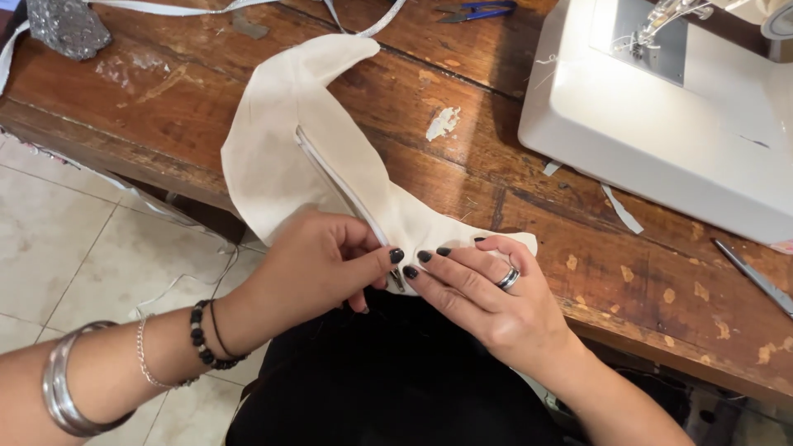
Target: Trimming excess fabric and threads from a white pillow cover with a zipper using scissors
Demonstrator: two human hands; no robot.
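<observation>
A cream fabric piece with a white zipper sewn along it lies over the front edge of a worn wooden table. My left hand pinches the fabric at the zipper's lower end. My right hand, with a ring and dark nails, presses fingertips on the same spot beside the metal zipper pull. Both hands meet at the table's edge, above my dark-clothed lap.
A white sewing machine stands at the back right. Blue-handled snips lie at the far edge, a grey sparkly fabric scrap at far left. A metal tool lies at the right. White strips and threads are scattered; tiled floor at left.
</observation>
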